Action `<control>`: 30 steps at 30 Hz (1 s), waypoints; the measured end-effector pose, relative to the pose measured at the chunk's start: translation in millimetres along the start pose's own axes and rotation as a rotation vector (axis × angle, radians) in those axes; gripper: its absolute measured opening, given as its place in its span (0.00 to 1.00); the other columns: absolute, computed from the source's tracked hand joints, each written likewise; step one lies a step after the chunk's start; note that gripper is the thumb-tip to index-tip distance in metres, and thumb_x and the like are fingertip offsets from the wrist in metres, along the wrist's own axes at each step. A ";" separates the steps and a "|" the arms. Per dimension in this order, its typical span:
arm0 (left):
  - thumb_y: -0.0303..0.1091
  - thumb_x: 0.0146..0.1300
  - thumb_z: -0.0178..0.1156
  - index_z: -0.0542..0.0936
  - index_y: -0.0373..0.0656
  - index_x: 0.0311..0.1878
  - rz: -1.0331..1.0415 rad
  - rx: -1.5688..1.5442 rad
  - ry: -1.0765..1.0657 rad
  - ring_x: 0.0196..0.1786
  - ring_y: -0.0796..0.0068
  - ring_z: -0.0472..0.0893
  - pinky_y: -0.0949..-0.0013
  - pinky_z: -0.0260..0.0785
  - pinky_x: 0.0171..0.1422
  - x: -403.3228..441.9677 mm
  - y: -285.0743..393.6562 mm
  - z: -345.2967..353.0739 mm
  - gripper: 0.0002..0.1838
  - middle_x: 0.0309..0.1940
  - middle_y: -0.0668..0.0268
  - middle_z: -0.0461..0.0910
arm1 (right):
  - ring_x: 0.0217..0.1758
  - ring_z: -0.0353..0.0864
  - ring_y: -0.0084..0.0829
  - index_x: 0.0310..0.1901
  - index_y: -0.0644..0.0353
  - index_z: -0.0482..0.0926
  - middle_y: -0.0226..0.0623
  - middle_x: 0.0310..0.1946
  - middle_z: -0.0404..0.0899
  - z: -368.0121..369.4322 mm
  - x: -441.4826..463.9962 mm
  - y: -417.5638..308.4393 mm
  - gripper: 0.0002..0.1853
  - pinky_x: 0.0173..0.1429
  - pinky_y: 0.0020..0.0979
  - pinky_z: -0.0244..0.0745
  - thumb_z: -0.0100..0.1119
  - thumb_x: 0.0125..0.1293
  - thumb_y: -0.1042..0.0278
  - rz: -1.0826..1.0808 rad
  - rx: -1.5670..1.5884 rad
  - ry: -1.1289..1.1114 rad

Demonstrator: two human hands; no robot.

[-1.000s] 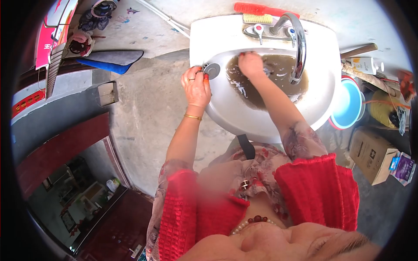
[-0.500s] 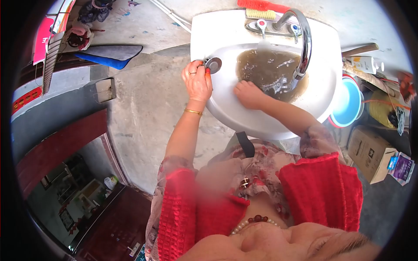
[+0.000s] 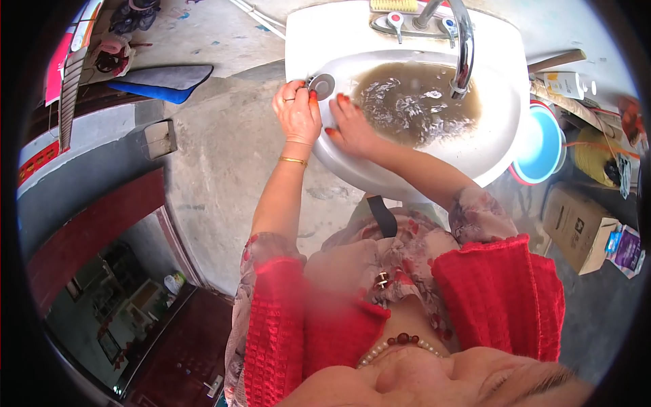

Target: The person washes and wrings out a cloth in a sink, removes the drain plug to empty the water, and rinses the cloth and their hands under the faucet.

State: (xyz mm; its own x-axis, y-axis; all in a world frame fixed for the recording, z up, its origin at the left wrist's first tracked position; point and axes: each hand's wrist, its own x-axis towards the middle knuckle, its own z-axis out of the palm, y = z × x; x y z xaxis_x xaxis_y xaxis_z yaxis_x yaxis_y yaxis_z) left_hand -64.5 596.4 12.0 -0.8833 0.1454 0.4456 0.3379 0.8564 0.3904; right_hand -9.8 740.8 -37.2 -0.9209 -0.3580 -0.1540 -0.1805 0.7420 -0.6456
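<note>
My left hand (image 3: 296, 115), with a ring and a gold bangle, is at the left rim of the white washbasin (image 3: 407, 178). Its fingers close around a round metal sink strainer (image 3: 321, 85), whose grey disc face is visible. Close beside it, my right hand (image 3: 351, 129) rests against the basin's left inner wall, fingers apart and nothing in them. Murky brown water (image 3: 413, 102) with ripples and bright reflections fills the bowl. Over its right side arches the chrome faucet (image 3: 465, 47).
Behind the bowl are the red-marked tap handle (image 3: 395, 22), the blue-marked one (image 3: 449, 26) and a scrub brush (image 3: 393, 5). Right of the basin stand a light-blue tub (image 3: 536, 146), a white bottle (image 3: 564, 85) and a cardboard box (image 3: 576, 227). A blue-edged board (image 3: 163, 83) lies left.
My right hand has moved left and up along the basin wall, towards the strainer, and its fingers have spread. My left hand keeps the strainer at the rim. The view has shifted slightly.
</note>
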 end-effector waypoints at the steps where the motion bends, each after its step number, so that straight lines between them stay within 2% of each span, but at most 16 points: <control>1: 0.30 0.56 0.59 0.77 0.41 0.32 0.003 0.001 -0.001 0.55 0.55 0.69 0.54 0.57 0.62 -0.3 -0.4 0.3 0.04 0.49 0.62 0.75 | 0.77 0.42 0.51 0.71 0.66 0.50 0.58 0.73 0.43 5.7 -13.6 4.2 0.35 0.77 0.48 0.40 0.46 0.69 0.55 -0.064 0.030 -0.025; 2: 0.30 0.56 0.59 0.77 0.41 0.32 0.006 0.001 0.000 0.55 0.55 0.69 0.53 0.57 0.62 -0.6 -1.1 0.6 0.04 0.49 0.62 0.75 | 0.77 0.42 0.50 0.71 0.65 0.51 0.58 0.73 0.43 4.7 -26.9 7.4 0.34 0.77 0.47 0.40 0.45 0.69 0.55 -0.130 0.057 -0.049; 5: 0.30 0.57 0.59 0.77 0.41 0.32 0.007 0.004 -0.005 0.55 0.55 0.69 0.53 0.57 0.62 -1.0 -1.4 0.6 0.04 0.49 0.62 0.75 | 0.78 0.43 0.47 0.72 0.58 0.51 0.51 0.74 0.44 -23.6 -78.2 31.4 0.32 0.78 0.46 0.38 0.43 0.70 0.57 -0.137 0.074 -0.331; 7: 0.30 0.57 0.58 0.77 0.41 0.32 0.006 0.005 -0.008 0.56 0.55 0.69 0.53 0.57 0.62 0.1 -1.8 0.3 0.04 0.49 0.61 0.75 | 0.78 0.43 0.45 0.74 0.50 0.50 0.45 0.75 0.44 -57.2 -102.3 55.8 0.31 0.78 0.45 0.36 0.42 0.71 0.59 -0.030 -0.005 -0.543; 9: 0.30 0.57 0.58 0.77 0.41 0.33 0.008 0.003 -0.010 0.56 0.55 0.69 0.53 0.57 0.62 -0.3 -1.3 0.3 0.04 0.49 0.61 0.75 | 0.78 0.45 0.43 0.74 0.45 0.50 0.42 0.75 0.45 -92.4 -117.9 87.4 0.30 0.78 0.45 0.37 0.41 0.71 0.59 0.071 -0.088 -0.632; 11: 0.31 0.57 0.58 0.77 0.41 0.33 0.015 0.008 -0.013 0.56 0.55 0.69 0.53 0.56 0.62 0.2 -0.8 -0.8 0.04 0.49 0.61 0.75 | 0.77 0.48 0.45 0.72 0.47 0.54 0.46 0.73 0.50 -135.6 -113.9 94.7 0.29 0.77 0.47 0.40 0.43 0.71 0.62 0.178 -0.356 -0.667; 15: 0.31 0.59 0.56 0.78 0.40 0.36 0.034 0.038 -0.030 0.56 0.56 0.69 0.55 0.56 0.62 2.0 2.5 -4.0 0.05 0.49 0.62 0.75 | 0.76 0.48 0.46 0.70 0.50 0.56 0.49 0.70 0.52 -130.6 -95.7 153.2 0.31 0.76 0.49 0.43 0.49 0.67 0.64 0.239 -0.484 -0.265; 17: 0.31 0.59 0.56 0.78 0.40 0.36 0.034 0.044 -0.043 0.56 0.56 0.69 0.55 0.56 0.62 2.2 4.0 -4.7 0.06 0.49 0.62 0.75 | 0.76 0.47 0.47 0.70 0.51 0.56 0.50 0.70 0.52 -109.5 -75.4 152.0 0.32 0.76 0.49 0.44 0.52 0.64 0.64 0.222 -0.506 -0.079; 18: 0.30 0.59 0.56 0.78 0.40 0.36 0.032 0.050 -0.048 0.56 0.56 0.70 0.55 0.56 0.62 2.5 4.4 -4.9 0.06 0.49 0.62 0.75 | 0.76 0.45 0.46 0.70 0.51 0.56 0.47 0.71 0.49 -101.8 -69.5 145.2 0.34 0.76 0.50 0.43 0.54 0.62 0.64 0.226 -0.339 -0.124; 20: 0.30 0.59 0.56 0.78 0.39 0.37 0.034 0.048 -0.045 0.56 0.55 0.69 0.55 0.56 0.62 2.8 2.8 -6.6 0.06 0.49 0.62 0.75 | 0.76 0.46 0.44 0.68 0.54 0.60 0.44 0.71 0.52 -93.8 -54.3 123.0 0.33 0.77 0.47 0.43 0.56 0.59 0.64 0.054 -0.301 -0.152; 23: 0.30 0.60 0.56 0.78 0.39 0.37 0.032 0.056 -0.045 0.56 0.55 0.69 0.55 0.56 0.62 2.8 3.3 -5.4 0.06 0.49 0.62 0.75 | 0.75 0.51 0.40 0.65 0.55 0.65 0.41 0.68 0.58 -103.7 -23.8 134.6 0.31 0.77 0.44 0.46 0.56 0.57 0.67 -0.283 -0.656 -0.090; 26: 0.30 0.60 0.56 0.78 0.39 0.37 0.029 0.058 -0.050 0.56 0.55 0.69 0.55 0.57 0.62 3.8 3.6 -6.0 0.06 0.49 0.62 0.75 | 0.71 0.57 0.38 0.62 0.56 0.69 0.40 0.65 0.63 -154.1 1.7 149.5 0.28 0.75 0.39 0.52 0.54 0.56 0.71 -0.200 -0.709 -0.122; 29: 0.30 0.60 0.56 0.78 0.39 0.37 0.024 0.071 -0.055 0.56 0.55 0.69 0.54 0.57 0.62 4.1 5.2 -6.5 0.06 0.49 0.62 0.75 | 0.67 0.62 0.39 0.61 0.58 0.69 0.40 0.64 0.65 -194.9 -1.3 201.0 0.27 0.73 0.37 0.57 0.51 0.56 0.77 -0.270 -0.530 -0.230; 30: 0.30 0.60 0.56 0.78 0.39 0.37 0.023 0.078 -0.056 0.56 0.55 0.69 0.54 0.57 0.63 4.0 4.8 -6.6 0.06 0.49 0.62 0.75 | 0.66 0.63 0.40 0.61 0.58 0.69 0.40 0.64 0.65 -201.9 -14.6 210.8 0.27 0.72 0.36 0.57 0.51 0.56 0.78 -0.210 -0.508 -0.203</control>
State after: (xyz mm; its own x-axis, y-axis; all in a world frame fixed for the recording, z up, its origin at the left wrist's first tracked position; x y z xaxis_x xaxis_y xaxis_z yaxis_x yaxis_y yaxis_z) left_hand -64.3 597.8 21.0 -0.8934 0.1910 0.4067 0.3337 0.8882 0.3158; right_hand -104.1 1016.9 -20.1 -0.7721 -0.5910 -0.2336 -0.5413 0.8042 -0.2457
